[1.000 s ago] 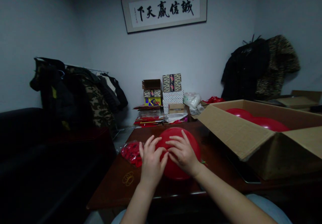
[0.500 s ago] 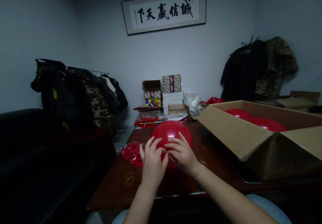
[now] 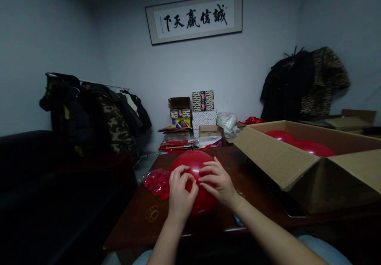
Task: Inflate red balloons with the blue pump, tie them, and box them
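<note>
An inflated red balloon point(image 3: 205, 203) is in front of me, just above or resting on the dark wooden table; I cannot tell which. My left hand point(image 3: 182, 189) has thumb and forefinger pinched in a ring at the balloon's near side, where its neck appears to be. Beside those fingertips, my right hand point(image 3: 218, 183) also pinches at the neck, its other fingers raised along the balloon. The neck itself is mostly hidden by the fingers. To the left lie a clear bag of red uninflated balloons point(image 3: 157, 182) and several thin yellow rubber bands point(image 3: 152, 213).
On the right, an open cardboard box point(image 3: 276, 158) holds red balloons point(image 3: 314, 148). A dark phone-like slab point(image 3: 287, 203) lies by it on the table point(image 3: 133, 229). Stacked boxes point(image 3: 204, 116) stand beyond, and a black sofa point(image 3: 26, 169) is at left.
The balloon has shifted down and to the left between my hands. My fingertips stay close together at its near side. The view has tilted slightly upward.
</note>
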`<move>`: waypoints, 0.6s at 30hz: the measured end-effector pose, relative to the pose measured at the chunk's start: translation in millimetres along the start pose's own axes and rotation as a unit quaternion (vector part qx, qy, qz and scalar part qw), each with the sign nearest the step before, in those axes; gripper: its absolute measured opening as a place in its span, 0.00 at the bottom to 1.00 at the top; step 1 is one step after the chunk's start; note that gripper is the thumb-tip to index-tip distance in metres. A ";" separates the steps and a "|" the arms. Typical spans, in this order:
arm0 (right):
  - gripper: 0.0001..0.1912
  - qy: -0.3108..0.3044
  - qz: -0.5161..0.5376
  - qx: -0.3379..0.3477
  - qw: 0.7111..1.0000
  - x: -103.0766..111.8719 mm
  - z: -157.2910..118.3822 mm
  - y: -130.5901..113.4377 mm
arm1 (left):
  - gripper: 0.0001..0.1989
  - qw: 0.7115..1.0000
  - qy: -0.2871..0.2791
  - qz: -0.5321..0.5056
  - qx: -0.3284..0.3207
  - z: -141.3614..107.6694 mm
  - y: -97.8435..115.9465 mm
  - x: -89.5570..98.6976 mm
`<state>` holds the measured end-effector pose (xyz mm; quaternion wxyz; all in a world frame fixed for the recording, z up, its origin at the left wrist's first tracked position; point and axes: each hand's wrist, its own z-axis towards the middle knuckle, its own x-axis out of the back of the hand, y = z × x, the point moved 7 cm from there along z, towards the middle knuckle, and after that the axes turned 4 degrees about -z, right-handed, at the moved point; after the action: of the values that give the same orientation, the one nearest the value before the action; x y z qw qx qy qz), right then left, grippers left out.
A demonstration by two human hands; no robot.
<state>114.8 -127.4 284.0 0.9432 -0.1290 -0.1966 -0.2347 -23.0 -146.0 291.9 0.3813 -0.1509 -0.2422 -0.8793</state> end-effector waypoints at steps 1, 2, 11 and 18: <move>0.06 0.001 -0.001 0.003 1.000 0.1 -0.1 0.2 | 0.04 1.000 0.000 0.006 -0.011 -0.9 3.2 0.7; 0.06 0.003 -0.004 0.006 1.000 0.5 -0.1 0.3 | 0.03 1.000 0.000 0.016 -0.021 -1.8 6.8 1.4; 0.08 -0.003 -0.036 0.052 0.998 6.9 -1.2 -5.5 | 0.03 0.994 -0.045 0.064 -0.081 -0.9 23.8 4.8; 0.12 -0.028 -0.045 0.053 0.997 5.9 -2.4 -6.7 | 0.06 0.993 -0.056 0.045 -0.098 -0.8 24.9 8.3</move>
<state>117.0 -136.3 285.4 0.9312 -0.0765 -0.2412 -0.2624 -10.0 -166.1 302.7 0.3899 -0.2476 -0.1686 -0.8708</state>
